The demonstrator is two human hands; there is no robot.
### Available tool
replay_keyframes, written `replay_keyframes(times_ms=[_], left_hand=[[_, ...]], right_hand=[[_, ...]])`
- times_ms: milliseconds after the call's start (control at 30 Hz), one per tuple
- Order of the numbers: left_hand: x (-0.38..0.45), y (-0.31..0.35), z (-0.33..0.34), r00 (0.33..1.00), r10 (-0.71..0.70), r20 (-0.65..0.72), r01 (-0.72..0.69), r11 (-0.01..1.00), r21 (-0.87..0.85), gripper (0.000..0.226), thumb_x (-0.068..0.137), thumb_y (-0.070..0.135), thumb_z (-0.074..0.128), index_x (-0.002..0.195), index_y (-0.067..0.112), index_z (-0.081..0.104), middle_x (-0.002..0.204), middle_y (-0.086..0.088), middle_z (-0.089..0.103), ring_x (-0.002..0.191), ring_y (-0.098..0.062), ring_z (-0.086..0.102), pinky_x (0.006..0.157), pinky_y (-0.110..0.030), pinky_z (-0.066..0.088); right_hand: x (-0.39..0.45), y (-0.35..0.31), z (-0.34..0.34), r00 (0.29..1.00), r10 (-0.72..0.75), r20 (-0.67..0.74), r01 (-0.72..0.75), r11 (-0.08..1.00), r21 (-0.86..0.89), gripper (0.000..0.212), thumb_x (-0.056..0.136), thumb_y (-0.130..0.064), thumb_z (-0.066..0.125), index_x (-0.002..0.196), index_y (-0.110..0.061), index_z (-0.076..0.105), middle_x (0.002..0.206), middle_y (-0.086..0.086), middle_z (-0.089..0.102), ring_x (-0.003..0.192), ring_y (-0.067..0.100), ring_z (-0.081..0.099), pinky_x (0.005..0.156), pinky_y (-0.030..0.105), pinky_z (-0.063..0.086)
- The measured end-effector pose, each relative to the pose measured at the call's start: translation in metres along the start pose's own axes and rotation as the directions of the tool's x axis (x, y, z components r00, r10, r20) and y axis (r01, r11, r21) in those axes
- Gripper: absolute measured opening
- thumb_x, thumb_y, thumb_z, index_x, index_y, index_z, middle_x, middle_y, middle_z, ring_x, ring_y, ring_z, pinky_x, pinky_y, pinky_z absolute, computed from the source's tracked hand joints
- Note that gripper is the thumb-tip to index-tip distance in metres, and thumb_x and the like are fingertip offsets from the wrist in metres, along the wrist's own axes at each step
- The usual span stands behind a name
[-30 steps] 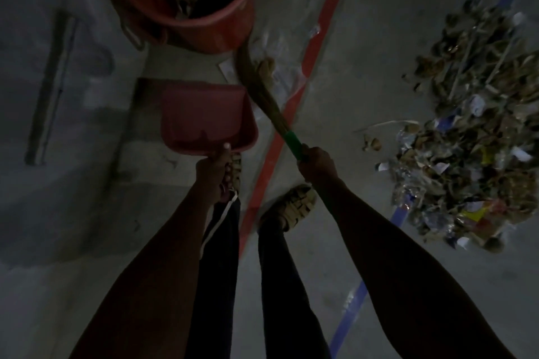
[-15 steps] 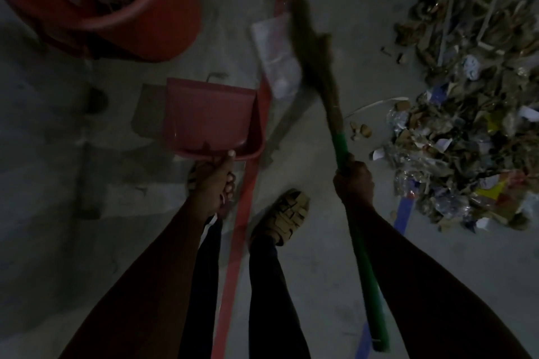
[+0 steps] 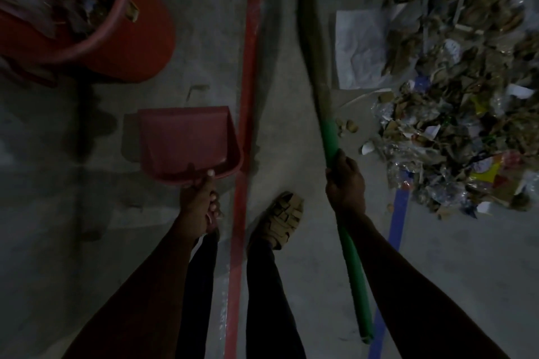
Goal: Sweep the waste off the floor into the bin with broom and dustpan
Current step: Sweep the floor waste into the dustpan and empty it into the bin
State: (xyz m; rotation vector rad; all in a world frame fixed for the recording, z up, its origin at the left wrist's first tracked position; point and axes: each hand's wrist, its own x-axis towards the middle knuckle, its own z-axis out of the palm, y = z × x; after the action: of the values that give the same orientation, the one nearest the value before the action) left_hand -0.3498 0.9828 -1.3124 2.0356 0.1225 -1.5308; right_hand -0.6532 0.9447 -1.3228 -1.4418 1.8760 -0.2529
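- waste [image 3: 455, 114] lies in a loose heap on the concrete floor [image 3: 291, 131] at the right, spread over a blue floor line [image 3: 398, 218], with a flat white sheet [image 3: 358, 49] at its left edge and a few small scraps [image 3: 347, 125] just beside the broom.
- nearest the camera, two dark trouser legs stand by a red floor line [image 3: 248, 96]; one sandalled foot [image 3: 281, 218] shows just right of it.
- right hand [image 3: 345, 183] has its fingers curled round the green handle [image 3: 354, 271] of the broom [image 3: 313, 52], whose lower end passes under the forearm; the brownish bristle end reaches up and away, blurred, left of the heap.
- left hand [image 3: 199, 204] grips the handle of the red dustpan [image 3: 186, 143], thumb laid along the pan's back edge; the pan looks empty and sits just left of the red line. whether it touches the floor cannot be told.
- farther off, at upper left, the red bin [image 3: 145, 44] stands well apart from the heap, with mixed rubbish visible inside.
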Motion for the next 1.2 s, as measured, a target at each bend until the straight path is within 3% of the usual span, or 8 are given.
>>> replay_keyframes(times_ms=[100,233,400,567,700,900,1067,1200], left_hand=[[-0.007,-0.011,-0.013,0.999,0.031,-0.036,-0.033,0.998,-0.044,0.043,0.095,0.042,0.068,0.066,0.016,0.049,0.052,0.002,0.040,0.033,-0.007,0.033,0.039,-0.017,0.029],[-0.009,-0.023,-0.024,0.994,0.047,-0.095,-0.054,0.996,-0.074,0.044,0.098,0.037,0.063,0.063,0.014,0.052,0.044,0.006,0.041,0.032,-0.005,0.033,0.036,-0.016,0.030],[-0.004,-0.037,-0.041,0.988,0.041,-0.152,-0.052,0.996,-0.069,0.047,0.095,0.043,0.067,0.062,0.016,0.047,0.046,0.005,0.043,0.035,-0.008,0.036,0.040,-0.019,0.031],[0.000,-0.036,-0.046,0.987,0.058,-0.150,-0.066,0.997,-0.045,0.046,0.096,0.039,0.068,0.061,0.015,0.051,0.045,0.005,0.044,0.034,-0.007,0.038,0.037,-0.018,0.032],[0.012,-0.025,-0.044,0.998,0.033,-0.048,-0.038,0.995,-0.092,0.048,0.093,0.042,0.071,0.056,0.017,0.054,0.047,0.003,0.042,0.036,-0.012,0.035,0.042,-0.020,0.031],[0.028,0.005,-0.023,0.996,0.077,0.038,-0.074,0.994,-0.075,0.046,0.086,0.052,0.075,0.069,0.018,0.050,0.053,0.001,0.041,0.037,-0.012,0.033,0.046,-0.022,0.032],[0.028,0.030,-0.002,0.991,0.122,0.062,-0.124,0.992,0.017,0.048,0.087,0.054,0.073,0.067,0.019,0.047,0.053,0.000,0.043,0.038,-0.011,0.035,0.044,-0.023,0.032],[0.024,0.051,0.010,0.978,0.148,0.147,-0.166,0.979,0.116,0.052,0.086,0.060,0.071,0.064,0.019,0.048,0.054,0.000,0.045,0.039,-0.013,0.038,0.044,-0.023,0.033]], right_hand=[[0.005,-0.014,0.022,0.975,-0.124,0.183,0.125,0.992,0.006,0.057,0.089,-0.024,0.049,0.141,-0.002,0.048,0.117,0.020,0.059,0.095,0.036,0.060,0.075,0.026,0.041],[0.008,-0.032,0.055,0.904,-0.194,0.382,0.209,0.978,0.002,0.057,0.091,-0.024,0.051,0.144,-0.003,0.045,0.117,0.021,0.061,0.100,0.039,0.060,0.080,0.037,0.047],[0.016,-0.039,0.080,0.850,-0.060,0.523,0.143,0.982,-0.120,0.058,0.099,-0.019,0.052,0.153,-0.016,0.032,0.121,0.014,0.058,0.108,0.031,0.057,0.085,0.035,0.045],[0.017,-0.015,0.071,0.931,0.155,0.331,-0.119,0.985,-0.128,0.045,0.097,-0.022,0.051,0.142,-0.018,0.046,0.113,0.015,0.061,0.091,0.034,0.064,0.072,0.047,0.057],[0.008,0.009,0.051,0.993,0.067,0.095,-0.045,0.975,-0.219,0.053,0.095,-0.013,0.054,0.146,-0.009,0.043,0.119,0.018,0.057,0.096,0.037,0.058,0.070,0.031,0.039],[0.000,0.011,0.034,0.995,-0.017,-0.096,0.003,0.991,-0.135,0.059,0.091,-0.021,0.045,0.147,-0.001,0.040,0.122,0.025,0.054,0.093,0.041,0.058,0.073,0.036,0.046],[0.021,-0.015,0.051,0.996,-0.062,-0.060,0.059,0.997,-0.048,0.063,0.091,-0.024,0.044,0.149,-0.001,0.038,0.124,0.024,0.055,0.098,0.039,0.059,0.077,0.028,0.041],[0.054,-0.040,0.069,0.995,-0.008,0.099,0.007,1.000,0.006,0.063,0.090,-0.030,0.042,0.151,-0.012,0.036,0.114,0.019,0.058,0.086,0.039,0.063,0.069,0.043,0.056]])
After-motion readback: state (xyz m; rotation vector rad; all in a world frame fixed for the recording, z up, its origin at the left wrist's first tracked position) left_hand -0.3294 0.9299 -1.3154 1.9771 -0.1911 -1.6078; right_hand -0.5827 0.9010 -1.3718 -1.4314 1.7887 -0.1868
